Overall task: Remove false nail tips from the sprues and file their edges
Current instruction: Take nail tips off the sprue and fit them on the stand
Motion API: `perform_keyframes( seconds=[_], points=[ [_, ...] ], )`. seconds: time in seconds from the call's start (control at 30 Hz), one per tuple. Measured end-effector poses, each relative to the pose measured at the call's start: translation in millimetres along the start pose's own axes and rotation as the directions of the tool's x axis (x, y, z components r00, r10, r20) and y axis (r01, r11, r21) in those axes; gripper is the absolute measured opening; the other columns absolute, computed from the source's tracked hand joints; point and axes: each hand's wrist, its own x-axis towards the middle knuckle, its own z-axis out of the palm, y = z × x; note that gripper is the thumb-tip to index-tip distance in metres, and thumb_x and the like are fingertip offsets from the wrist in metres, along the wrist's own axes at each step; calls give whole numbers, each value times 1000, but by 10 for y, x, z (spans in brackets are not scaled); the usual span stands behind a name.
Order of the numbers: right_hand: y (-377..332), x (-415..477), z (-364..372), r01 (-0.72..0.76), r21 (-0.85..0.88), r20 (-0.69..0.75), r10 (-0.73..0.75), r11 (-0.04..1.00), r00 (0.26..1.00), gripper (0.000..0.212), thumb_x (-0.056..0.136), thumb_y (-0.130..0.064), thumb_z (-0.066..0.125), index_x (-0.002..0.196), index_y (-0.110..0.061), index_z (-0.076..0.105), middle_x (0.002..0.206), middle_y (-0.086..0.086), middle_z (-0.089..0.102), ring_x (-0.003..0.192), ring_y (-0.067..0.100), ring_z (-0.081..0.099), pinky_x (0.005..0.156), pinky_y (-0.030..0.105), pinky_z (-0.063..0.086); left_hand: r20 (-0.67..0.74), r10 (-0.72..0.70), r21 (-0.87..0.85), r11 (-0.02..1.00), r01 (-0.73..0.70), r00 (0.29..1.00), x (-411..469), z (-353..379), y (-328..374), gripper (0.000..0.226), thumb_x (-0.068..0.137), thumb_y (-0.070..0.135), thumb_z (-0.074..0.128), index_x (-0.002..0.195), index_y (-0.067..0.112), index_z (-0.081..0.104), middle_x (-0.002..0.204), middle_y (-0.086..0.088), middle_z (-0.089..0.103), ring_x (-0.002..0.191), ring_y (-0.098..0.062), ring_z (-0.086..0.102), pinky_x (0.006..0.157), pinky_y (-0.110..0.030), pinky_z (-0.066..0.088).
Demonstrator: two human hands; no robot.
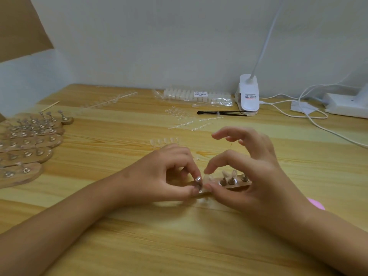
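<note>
Left hand (169, 172) pinches a nail tip (199, 188) at the wooden holder (238, 185). Right hand (256, 176) grips the holder, upper fingers arched apart.

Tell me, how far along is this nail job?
Looks partway. Done: the wooden stands at the left seem to hold tips. In hand: the right hand holds another stand while the left hand pinches a small clear piece at its end. Left: loose strips and a bag behind.

Nothing can be read: the white sticker (200, 94) on the clear plastic bag of nail tips (220, 101) and the printed label (250, 96) on the white clip-on lamp base (248, 105) are too small to make out.
</note>
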Motion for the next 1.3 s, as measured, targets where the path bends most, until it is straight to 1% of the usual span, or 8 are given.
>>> perform_keyframes(
  seconds=[0.13, 0.3, 0.43, 0.6, 0.7, 0.93, 1.1, 1.3],
  points=[
    [7, -9, 55, 8, -37, 21, -7, 999, 1000, 21, 80, -48, 61, 89, -31, 71, 132, -8, 48, 121, 16, 41, 101, 42, 33, -16, 22, -30, 999, -23, 1000, 16, 13, -38, 13, 80, 44, 75, 79, 33, 66, 74, 0, 56, 80, -18, 50, 75, -29, 41],
    [6, -2, 100, 4, -14, -6, -4, 1000, 1000, 20, 82, -47, 61, 90, -32, 71, 130, -10, 50, 122, 16, 42, 102, 40, 30, -15, 0, -57, 998, -1, 1000, 29, 4, -20, 18, 79, 34, 81, 76, 36, 63, 73, 0, 56, 79, -15, 50, 74, -27, 41],
    [-2, 0, 110, -6, -4, -4, 6, 1000, 1000, 19, 83, -45, 59, 90, -34, 73, 128, -12, 52, 123, 15, 42, 102, 44, 31, -23, -1, -70, 998, -1, 1000, 31, 6, -6, 17, 77, 34, 80, 76, 37, 63, 73, 0, 56, 79, -17, 51, 75, -34, 42],
    [-29, -3, 98, 0, -56, 5, 1, 998, 1000, 21, 81, -46, 57, 85, -33, 73, 124, -12, 57, 123, 17, 44, 101, 45, 29, -15, -1, -73, 997, 0, 1000, 33, 1, -6, 12, 77, 35, 78, 77, 29, 68, 71, 0, 55, 78, -14, 50, 74, -30, 42],
    [-34, -1, 96, 1, -60, 10, -1, 998, 1000, 22, 81, -46, 56, 86, -32, 73, 124, -12, 57, 123, 15, 44, 101, 46, 30, -10, -9, -69, 998, 9, 1000, 31, 3, -27, 13, 77, 30, 81, 78, 22, 71, 71, 4, 54, 78, -12, 50, 74, -34, 42],
    [-26, 1, 100, -14, -45, 3, 14, 999, 1000, 22, 82, -47, 56, 86, -33, 73, 123, -15, 57, 124, 11, 43, 102, 43, 28, -17, 5, -76, 997, -6, 1000, 35, 9, -44, 13, 77, 41, 79, 78, 31, 69, 71, 2, 54, 77, -13, 50, 73, -33, 42],
    [-27, 1, 110, -18, -55, 4, 19, 998, 1000, 23, 81, -48, 56, 83, -32, 72, 122, -14, 58, 123, 15, 45, 100, 45, 28, -2, -20, -86, 996, 20, 1000, 37, 6, -54, 12, 78, 31, 82, 78, 28, 70, 71, 4, 54, 78, -13, 50, 74, -36, 42],
    [-12, 11, 127, 22, -96, -4, -22, 995, 1000, 22, 79, -45, 59, 81, -28, 71, 117, -12, 61, 120, 18, 49, 100, 44, 29, 4, -25, -89, 996, 25, 1000, 26, 3, -47, 14, 78, 29, 81, 76, 30, 67, 71, 4, 54, 77, -11, 49, 73, -35, 42]
  ],
)
